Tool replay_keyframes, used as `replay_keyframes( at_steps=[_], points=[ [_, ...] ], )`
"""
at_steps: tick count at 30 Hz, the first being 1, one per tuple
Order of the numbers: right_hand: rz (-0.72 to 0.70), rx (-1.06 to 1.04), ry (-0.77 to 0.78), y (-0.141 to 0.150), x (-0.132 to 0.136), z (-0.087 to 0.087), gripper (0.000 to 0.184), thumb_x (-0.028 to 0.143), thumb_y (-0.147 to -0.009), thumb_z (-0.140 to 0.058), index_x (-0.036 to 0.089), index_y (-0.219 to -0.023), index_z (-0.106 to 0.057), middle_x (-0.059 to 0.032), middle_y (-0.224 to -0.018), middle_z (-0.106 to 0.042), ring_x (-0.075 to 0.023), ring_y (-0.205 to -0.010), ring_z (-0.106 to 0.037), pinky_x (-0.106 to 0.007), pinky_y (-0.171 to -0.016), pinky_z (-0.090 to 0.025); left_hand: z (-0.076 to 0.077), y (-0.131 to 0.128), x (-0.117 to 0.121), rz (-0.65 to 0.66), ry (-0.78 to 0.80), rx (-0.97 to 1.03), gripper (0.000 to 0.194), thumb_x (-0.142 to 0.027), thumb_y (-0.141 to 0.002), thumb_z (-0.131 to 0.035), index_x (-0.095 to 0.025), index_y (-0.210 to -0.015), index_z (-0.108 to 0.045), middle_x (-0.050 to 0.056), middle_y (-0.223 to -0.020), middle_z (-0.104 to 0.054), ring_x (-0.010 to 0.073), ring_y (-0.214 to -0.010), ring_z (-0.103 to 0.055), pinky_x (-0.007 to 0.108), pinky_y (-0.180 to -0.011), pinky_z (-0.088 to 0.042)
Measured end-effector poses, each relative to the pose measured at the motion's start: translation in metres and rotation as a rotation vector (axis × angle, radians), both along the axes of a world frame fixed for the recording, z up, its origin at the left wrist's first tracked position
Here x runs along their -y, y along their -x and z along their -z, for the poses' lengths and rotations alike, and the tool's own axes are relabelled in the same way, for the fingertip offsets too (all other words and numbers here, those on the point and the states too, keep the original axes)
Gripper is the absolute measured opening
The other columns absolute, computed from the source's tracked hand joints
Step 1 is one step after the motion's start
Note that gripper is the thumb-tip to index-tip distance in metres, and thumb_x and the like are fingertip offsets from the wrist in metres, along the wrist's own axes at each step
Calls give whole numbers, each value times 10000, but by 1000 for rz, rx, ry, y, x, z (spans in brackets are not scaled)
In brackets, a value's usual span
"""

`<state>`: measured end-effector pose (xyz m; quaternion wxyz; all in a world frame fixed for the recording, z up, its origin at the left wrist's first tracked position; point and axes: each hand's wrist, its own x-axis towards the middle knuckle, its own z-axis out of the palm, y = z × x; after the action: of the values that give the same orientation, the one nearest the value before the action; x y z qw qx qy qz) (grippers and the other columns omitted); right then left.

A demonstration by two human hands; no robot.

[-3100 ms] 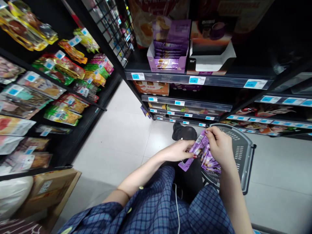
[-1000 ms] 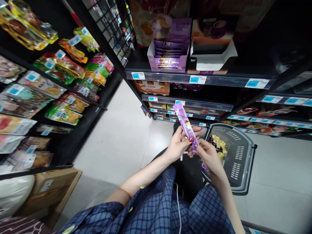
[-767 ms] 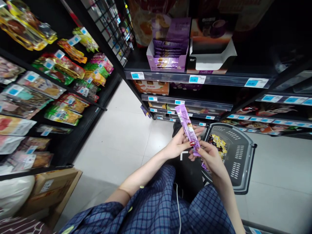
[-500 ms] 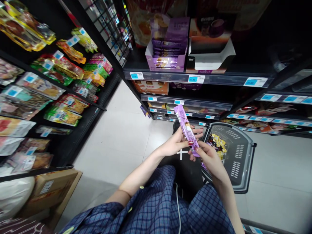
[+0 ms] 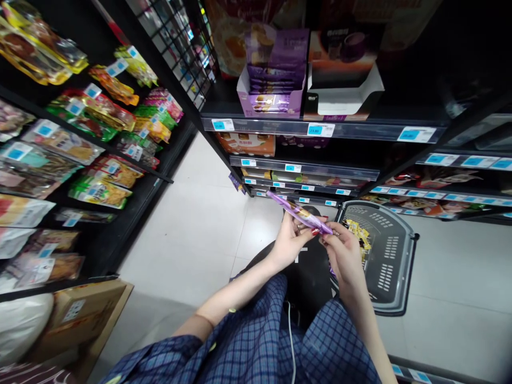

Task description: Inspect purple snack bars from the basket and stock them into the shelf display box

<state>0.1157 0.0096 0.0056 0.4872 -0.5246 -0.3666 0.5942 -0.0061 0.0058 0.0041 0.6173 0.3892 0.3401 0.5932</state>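
Note:
A slim purple snack packet (image 5: 301,213) is held between both hands, tilted with its far end up to the left. My left hand (image 5: 291,238) grips it around the middle, thumb on the near side. My right hand (image 5: 343,246) pinches its lower right end. Below and to the right, a dark grey shopping basket (image 5: 394,229) stands on the floor, with yellow and dark packets (image 5: 357,233) in it. Similar purple packets fill an open purple display box (image 5: 272,101) on the shelf ahead.
A dark display box (image 5: 340,106) stands beside the purple one on the shelf (image 5: 276,127). Hanging snack bags (image 5: 100,189) cover the rack at left. A cardboard box (image 5: 86,309) sits at lower left. Pale tiled floor (image 5: 200,213) lies between the racks.
The purple packet has turned from steep to flatter, its far end swinging left and down, and shows more of its edge. Both hands still hold it.

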Motion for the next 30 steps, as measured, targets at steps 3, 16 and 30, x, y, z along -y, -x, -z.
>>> replay_keyframes(
  at_steps=[3,16,30],
  points=[
    [-72,206,-63,-11,-3,-7,158,206,-619,-587,196,-773,-620,6,-741,-628,-146,-693,-551,-266,-662,-416,-5,20,-6,-122,-228,-112,582,-236,-761,-718,-251,-1204,-341,73,-1121,-635,208,-1084,-619,393,-922,-505],
    [-227,867,-432,-22,-9,-40,202,155,-712,-505,212,-835,-654,-43,-887,-611,-204,-864,-606,-336,-779,-475,-45,39,14,449,-360,-1534,442,-279,-933,-420,-145,-1353,-391,125,-1085,-681,250,-866,-693,379,-728,-556],
    [245,885,-434,-10,-12,-9,33,207,-772,-531,190,-768,-560,-54,-858,-598,-162,-713,-619,-298,-665,-511,-12,-10,40,241,-38,-1095,383,-197,-924,-330,-128,-1299,-372,147,-1050,-637,250,-877,-658,412,-789,-526]
  ],
)
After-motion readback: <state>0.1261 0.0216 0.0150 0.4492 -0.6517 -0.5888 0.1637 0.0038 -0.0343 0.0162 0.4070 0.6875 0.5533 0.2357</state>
